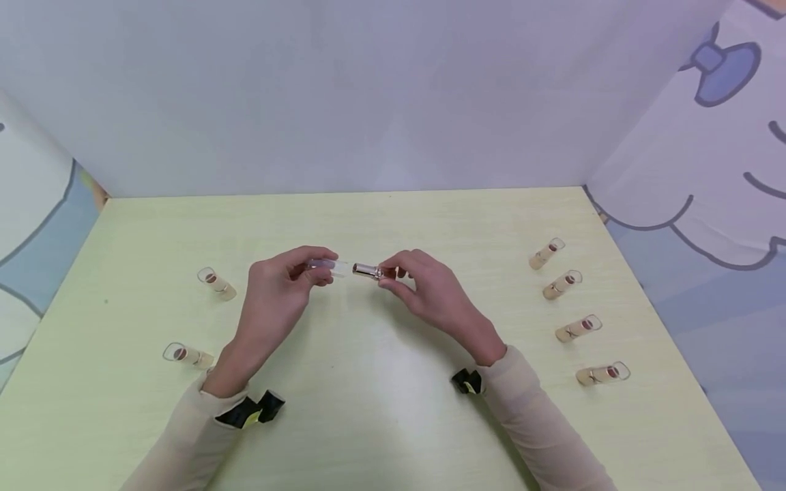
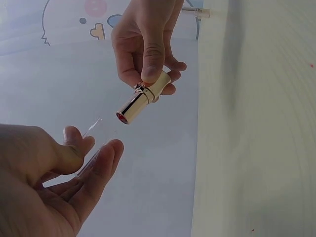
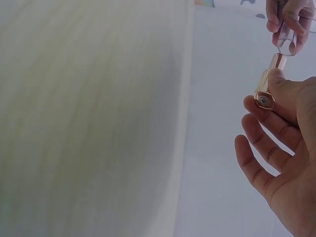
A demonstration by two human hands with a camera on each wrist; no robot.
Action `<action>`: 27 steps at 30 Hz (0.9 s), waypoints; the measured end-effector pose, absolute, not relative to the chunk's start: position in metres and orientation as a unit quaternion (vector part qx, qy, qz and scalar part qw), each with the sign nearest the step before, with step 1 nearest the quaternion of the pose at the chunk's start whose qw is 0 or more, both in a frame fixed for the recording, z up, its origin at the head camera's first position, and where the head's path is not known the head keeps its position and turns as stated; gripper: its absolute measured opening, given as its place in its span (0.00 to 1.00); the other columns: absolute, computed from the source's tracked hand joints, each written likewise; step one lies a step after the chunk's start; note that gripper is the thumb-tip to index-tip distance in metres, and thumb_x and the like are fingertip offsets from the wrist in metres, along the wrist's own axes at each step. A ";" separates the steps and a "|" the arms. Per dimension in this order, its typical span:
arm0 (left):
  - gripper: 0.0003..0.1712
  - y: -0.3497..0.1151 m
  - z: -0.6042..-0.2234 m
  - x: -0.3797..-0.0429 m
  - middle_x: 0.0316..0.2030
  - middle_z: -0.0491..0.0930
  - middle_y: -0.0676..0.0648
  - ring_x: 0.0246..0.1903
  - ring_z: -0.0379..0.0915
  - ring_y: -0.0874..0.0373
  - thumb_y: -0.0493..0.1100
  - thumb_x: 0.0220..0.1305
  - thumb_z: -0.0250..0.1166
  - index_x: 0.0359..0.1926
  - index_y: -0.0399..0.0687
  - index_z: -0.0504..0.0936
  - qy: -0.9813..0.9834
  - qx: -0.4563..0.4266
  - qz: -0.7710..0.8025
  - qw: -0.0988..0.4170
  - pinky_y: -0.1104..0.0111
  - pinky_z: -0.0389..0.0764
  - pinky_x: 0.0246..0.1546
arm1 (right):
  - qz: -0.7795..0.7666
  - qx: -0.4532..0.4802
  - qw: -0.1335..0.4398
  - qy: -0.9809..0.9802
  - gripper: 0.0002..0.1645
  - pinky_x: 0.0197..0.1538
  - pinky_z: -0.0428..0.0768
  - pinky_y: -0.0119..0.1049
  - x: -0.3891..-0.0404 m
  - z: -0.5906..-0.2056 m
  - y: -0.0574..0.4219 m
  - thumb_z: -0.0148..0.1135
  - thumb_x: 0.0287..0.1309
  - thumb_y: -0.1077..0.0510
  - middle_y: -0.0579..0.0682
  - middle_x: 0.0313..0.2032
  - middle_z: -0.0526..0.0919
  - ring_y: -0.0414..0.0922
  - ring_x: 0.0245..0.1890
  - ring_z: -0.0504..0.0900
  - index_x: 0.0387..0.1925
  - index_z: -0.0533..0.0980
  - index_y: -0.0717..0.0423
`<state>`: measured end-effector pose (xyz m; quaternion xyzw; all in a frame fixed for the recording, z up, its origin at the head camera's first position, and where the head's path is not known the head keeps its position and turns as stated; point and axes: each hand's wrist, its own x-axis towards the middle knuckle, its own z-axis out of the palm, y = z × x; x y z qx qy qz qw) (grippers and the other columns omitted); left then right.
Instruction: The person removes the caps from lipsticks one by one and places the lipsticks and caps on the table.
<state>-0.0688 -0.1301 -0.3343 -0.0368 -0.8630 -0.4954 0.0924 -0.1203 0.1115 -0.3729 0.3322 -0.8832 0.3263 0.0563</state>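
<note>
My left hand [image 1: 279,290] pinches a clear lipstick cap [image 1: 334,266] between thumb and fingers, its open end facing right. Opposite it, my right hand [image 1: 432,290] pinches the base of a gold lipstick [image 1: 366,271] whose bare end points at the cap. A small gap separates cap and tube in the head view. Dark red shows inside the rim of the lipstick tube [image 2: 133,107] in the left wrist view. In the right wrist view, thumb and forefinger hold the gold base [image 3: 265,96], and the other fingers are spread apart.
Two capped lipsticks, one farther back [image 1: 217,284] and one nearer [image 1: 188,355], lie on the left of the pale table [image 1: 368,423]. Several more form a column along the right, the nearest lipstick [image 1: 602,374] beside my right sleeve. A pale wall [image 1: 344,102] rises behind the table.
</note>
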 end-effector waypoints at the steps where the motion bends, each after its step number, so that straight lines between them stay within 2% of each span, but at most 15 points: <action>1: 0.14 -0.130 -0.335 -0.069 0.32 0.88 0.50 0.28 0.84 0.68 0.33 0.62 0.67 0.43 0.59 0.87 -0.864 -0.036 -0.494 0.092 0.76 0.80 0.30 | 0.328 0.330 0.056 -0.883 0.12 0.43 0.80 0.34 -0.121 -0.373 0.112 0.69 0.59 0.54 0.36 0.37 0.81 0.36 0.39 0.76 0.45 0.78 0.43; 7: 0.15 -0.131 -0.338 -0.070 0.31 0.88 0.50 0.29 0.83 0.66 0.32 0.62 0.66 0.42 0.58 0.87 -0.887 -0.046 -0.452 0.086 0.73 0.77 0.26 | 0.332 0.324 0.061 -0.884 0.14 0.44 0.82 0.36 -0.123 -0.373 0.113 0.65 0.63 0.53 0.39 0.39 0.81 0.37 0.39 0.78 0.50 0.76 0.47; 12: 0.11 -0.133 -0.342 -0.071 0.31 0.88 0.52 0.30 0.81 0.59 0.37 0.62 0.69 0.45 0.55 0.86 -0.917 -0.080 -0.385 0.067 0.72 0.74 0.25 | 0.335 0.320 0.056 -0.885 0.16 0.44 0.83 0.38 -0.123 -0.373 0.114 0.64 0.65 0.52 0.40 0.39 0.81 0.37 0.39 0.78 0.52 0.75 0.47; 17: 0.17 -0.131 -0.344 -0.072 0.32 0.88 0.52 0.31 0.83 0.58 0.42 0.60 0.71 0.50 0.50 0.82 -0.929 -0.112 -0.343 0.081 0.68 0.77 0.29 | 0.343 0.313 0.050 -0.884 0.16 0.43 0.83 0.38 -0.123 -0.372 0.113 0.63 0.66 0.51 0.40 0.40 0.81 0.39 0.38 0.78 0.53 0.75 0.47; 22: 0.15 -0.131 -0.349 -0.074 0.34 0.88 0.48 0.32 0.85 0.55 0.43 0.61 0.70 0.46 0.46 0.77 -0.939 -0.108 -0.316 0.084 0.63 0.79 0.31 | 0.352 0.310 0.049 -0.882 0.16 0.42 0.83 0.37 -0.123 -0.372 0.113 0.63 0.66 0.52 0.40 0.40 0.82 0.39 0.38 0.78 0.54 0.75 0.47; 27: 0.14 -0.131 -0.355 -0.076 0.33 0.88 0.46 0.26 0.80 0.56 0.45 0.61 0.70 0.44 0.45 0.79 -0.948 -0.111 -0.284 0.086 0.64 0.77 0.28 | 0.358 0.312 0.045 -0.879 0.17 0.41 0.83 0.37 -0.123 -0.372 0.112 0.63 0.66 0.52 0.41 0.41 0.83 0.39 0.37 0.78 0.54 0.75 0.48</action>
